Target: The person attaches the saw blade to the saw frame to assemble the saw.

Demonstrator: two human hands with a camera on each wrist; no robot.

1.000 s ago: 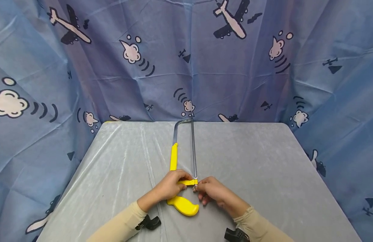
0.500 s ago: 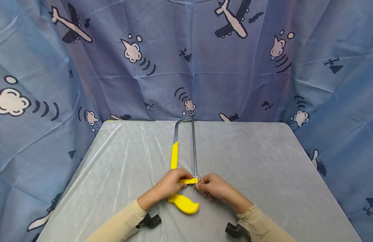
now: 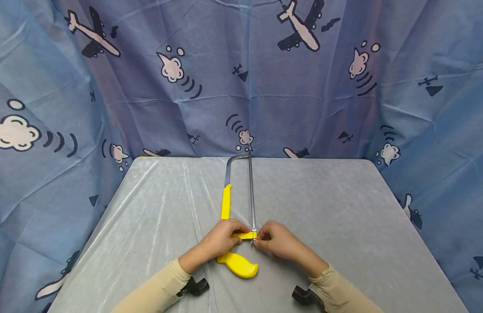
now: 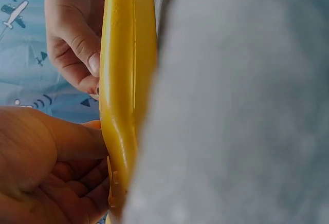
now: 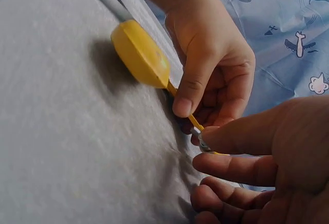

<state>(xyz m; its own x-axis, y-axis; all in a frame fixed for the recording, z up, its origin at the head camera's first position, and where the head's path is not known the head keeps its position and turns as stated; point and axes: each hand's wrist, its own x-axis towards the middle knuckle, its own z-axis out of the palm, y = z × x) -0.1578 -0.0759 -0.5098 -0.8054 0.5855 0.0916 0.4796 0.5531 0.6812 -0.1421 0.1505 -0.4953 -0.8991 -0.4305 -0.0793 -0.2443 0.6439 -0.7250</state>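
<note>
A hacksaw [image 3: 226,202] with a yellow frame lies on the table, its blade [image 3: 252,191] on the right side and its yellow handle [image 3: 238,265] toward me. My left hand [image 3: 219,239] grips the yellow crosspiece [image 3: 246,235] at the blade's near end, thumb on the near side. Just beyond that crosspiece sticks a small metal wing nut [image 5: 202,141], pinched between the thumb and forefinger of my right hand [image 3: 282,241]. The right wrist view shows its other fingers loosely bent below. In the left wrist view the handle [image 4: 123,54] hides part of both hands.
A grey cloth covers the table [image 3: 323,195]. Behind it and at both sides hangs a blue curtain [image 3: 210,117] with printed planes and clouds. The far end of the saw reaches the table's back edge. A black wrist camera [image 3: 197,287] sits on each sleeve.
My right hand has shifted slightly up and its fingers have changed their hold around the wing nut. The left hand and the hacksaw stay in place.
</note>
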